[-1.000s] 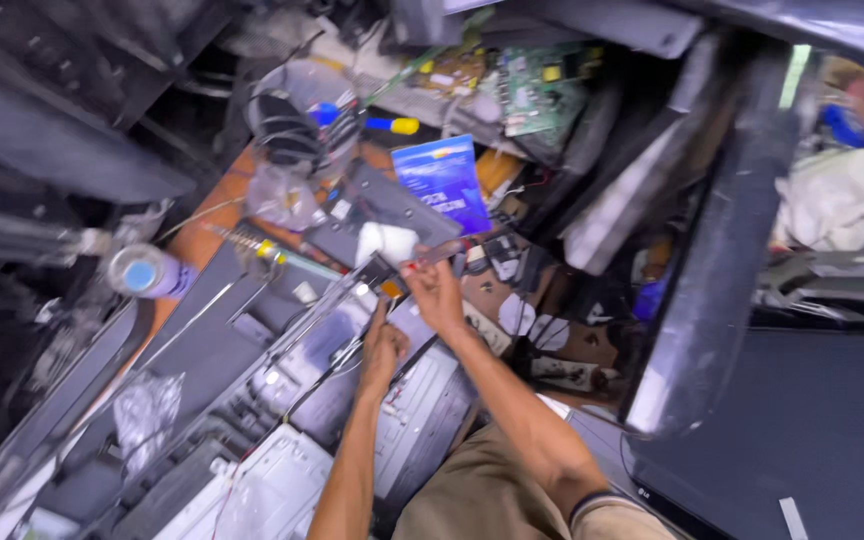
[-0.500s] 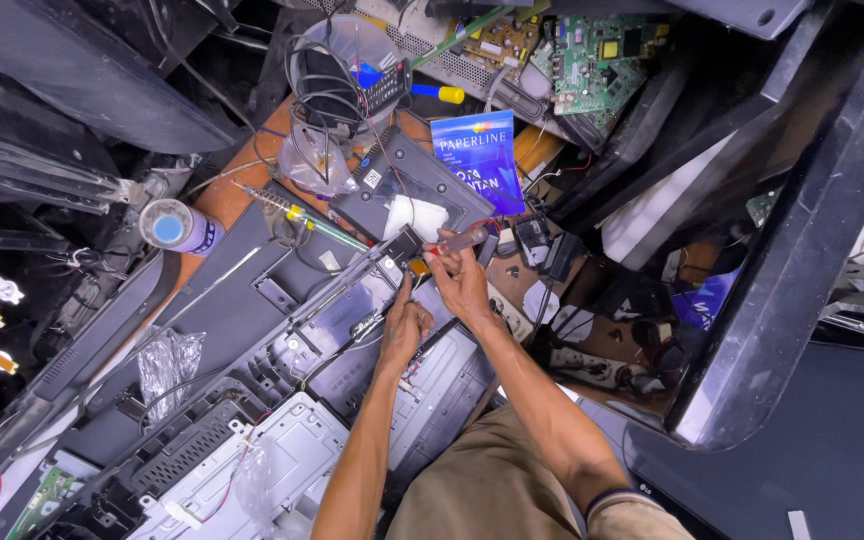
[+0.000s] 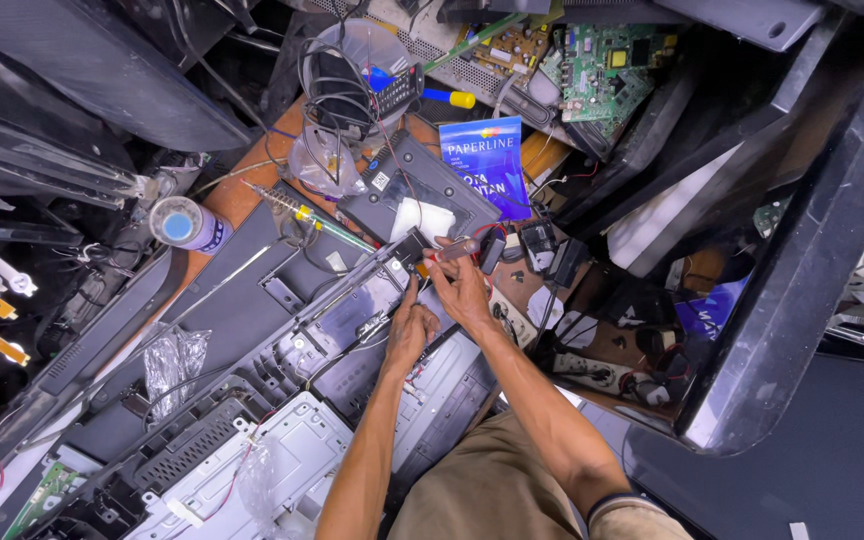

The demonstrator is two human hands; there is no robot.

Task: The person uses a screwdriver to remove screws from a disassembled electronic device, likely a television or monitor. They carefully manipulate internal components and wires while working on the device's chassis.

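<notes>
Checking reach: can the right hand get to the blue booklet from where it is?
Probably yes. The right hand is just below the blue booklet, with only small black parts between them. It already holds a small tool, so grasping may be awkward.

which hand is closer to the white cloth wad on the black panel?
Right. The right hand sits just below the white cloth wad, its fingers nearly reaching it. The left hand is lower, on the grey chassis.
</notes>
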